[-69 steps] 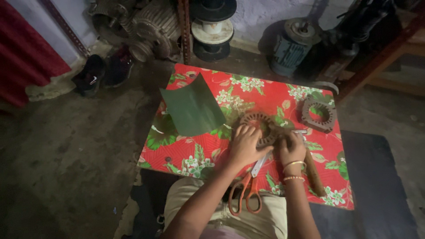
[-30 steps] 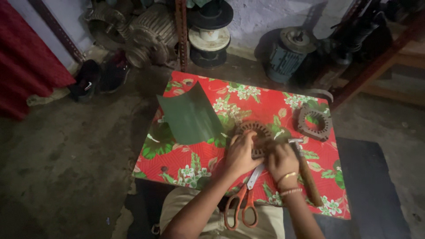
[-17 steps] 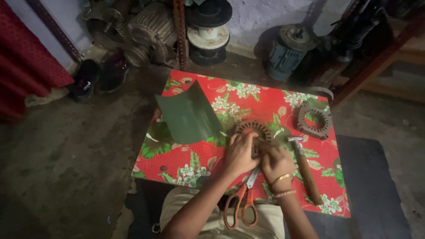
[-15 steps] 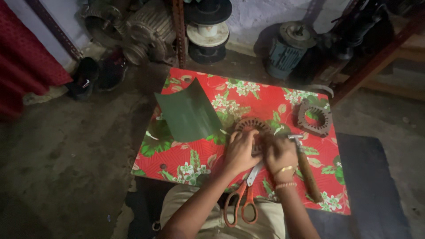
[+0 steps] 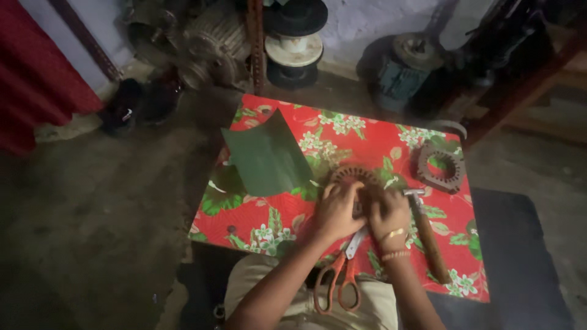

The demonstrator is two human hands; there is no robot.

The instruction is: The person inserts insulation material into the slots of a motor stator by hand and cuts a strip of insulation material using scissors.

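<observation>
stator ring (image 5: pixel 351 177) sits mid-cloth on the red floral cloth (image 5: pixel 367 140), looks like heavy stiff metal with slots, so best gripped by the outer rim. left hand (image 5: pixel 336 211) and right hand (image 5: pixel 388 214) are both curled over its near edge, pressing down. hammer (image 5: pixel 428 235) just right, orange scissors (image 5: pixel 339 275) near the lap, green sheet (image 5: pixel 266 156) left, second ring (image 5: pixel 441 169) farther right.
</observation>
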